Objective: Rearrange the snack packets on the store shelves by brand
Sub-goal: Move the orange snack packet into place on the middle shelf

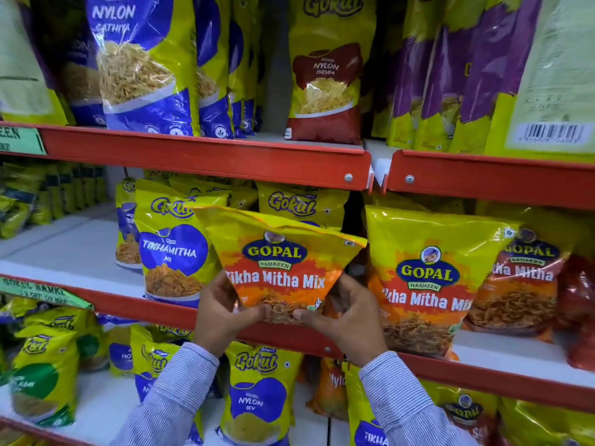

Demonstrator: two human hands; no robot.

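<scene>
- left hand and right hand both clamp the bottom corners of one Gopal packet; fingers curl onto the front, thumbs seem to be behind; packet held in the air before the middle shelf, top tipped slightly left
- held packet sits in front of the Gokul Tikhamitha packet and another Gokul packet behind it; just right stand two matching Gopal Tikha Mitha Mix packets; judged: the held one belongs with them
- risk: grip is low on a slick, puffy bag, so the top could flop or the bag slide out if the squeeze eases
- risk: swinging right, the bag's corner may clip the front Gopal packet, which leans near the shelf lip, and tip it off
- risk: little free room shows at the Gopal stack; forcing it in could shove neighbours or crush contents
- risk: colours are alike, yellow on both brands, so a misfile is easy; read the logo
- surface: white shelf boards with red front rails, screws visible, a gap between two shelf bays; green price label at left
- room: store aisle, shelves packed; top shelf holds Nylon Gathiya and Nylon Chevda bags; lower shelf mixed Gokul and Gopal; bare board left of the Tikhamitha packet; striped sleeves at bottom
</scene>
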